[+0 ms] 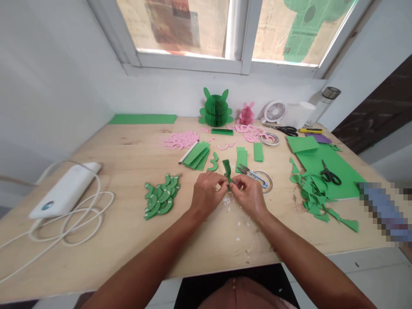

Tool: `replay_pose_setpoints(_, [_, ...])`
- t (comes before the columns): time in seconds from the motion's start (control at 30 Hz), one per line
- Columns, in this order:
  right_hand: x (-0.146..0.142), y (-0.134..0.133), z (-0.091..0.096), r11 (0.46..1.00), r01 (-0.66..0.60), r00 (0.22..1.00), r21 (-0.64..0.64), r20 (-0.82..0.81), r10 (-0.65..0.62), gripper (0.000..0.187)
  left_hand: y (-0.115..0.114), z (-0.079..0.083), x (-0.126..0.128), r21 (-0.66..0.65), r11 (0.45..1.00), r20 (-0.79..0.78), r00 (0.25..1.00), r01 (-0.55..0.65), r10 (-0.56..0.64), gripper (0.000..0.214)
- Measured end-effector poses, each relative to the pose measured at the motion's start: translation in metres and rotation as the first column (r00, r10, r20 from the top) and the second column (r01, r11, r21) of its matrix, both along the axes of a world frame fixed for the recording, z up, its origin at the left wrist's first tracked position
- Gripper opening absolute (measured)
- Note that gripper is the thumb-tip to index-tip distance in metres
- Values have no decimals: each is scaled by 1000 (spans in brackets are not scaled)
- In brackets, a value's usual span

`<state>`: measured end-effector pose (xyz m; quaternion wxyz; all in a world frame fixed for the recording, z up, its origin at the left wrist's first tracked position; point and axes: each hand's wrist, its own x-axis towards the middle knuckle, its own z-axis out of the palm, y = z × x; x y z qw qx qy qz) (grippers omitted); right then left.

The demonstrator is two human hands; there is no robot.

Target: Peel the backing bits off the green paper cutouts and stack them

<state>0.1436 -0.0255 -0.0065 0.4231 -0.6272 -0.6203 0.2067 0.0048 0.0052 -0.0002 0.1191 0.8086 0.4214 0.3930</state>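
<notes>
The left hand (207,189) and right hand (249,192), fingertips closed, pinch a green, curved, layered-paper strip (227,166) at twelve o'clock; apparently an aligning step, next calling for steady pressure.

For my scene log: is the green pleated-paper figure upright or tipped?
Upright: the green pleated-paper figure stands with its two rounded paper ears pointing up.

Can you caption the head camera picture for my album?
Left hand and right hand pinch a green paper piece, a green figure and pink figure behind.
</notes>
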Motion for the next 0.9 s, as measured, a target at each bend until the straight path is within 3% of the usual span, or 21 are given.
replay_pose_setpoints(0.23, [1, 1, 2, 999, -6, 991, -44, -136, 0, 11, 0, 4, -1, -211, 977, 165, 986, 18, 18, 11])
replay_pose_setpoints(0.47, [4, 6, -4, 990, -40, 912, -134, -410, -19, 16, 10, -1, -4, -457, 888, 362, 923, 54, 130, 7])
replay_pose_setpoints(0.6, [4, 7, -7, 985, -43, 850, -166, -524, -51, 20, 18, -1, -10, -504, 863, 406, 893, 42, 193, 6])
replay_pose_setpoints(0.8, [5, 7, -1, 978, -53, 775, -201, -626, -87, 24, 20, 1, -14, -499, 867, 319, 925, -21, 206, 21])
replay_pose_setpoints(0.9, [4, 6, 2, 975, -64, 755, -213, -649, -93, 28, 19, 0, -11, -524, 850, 416, 888, 60, 194, 12])
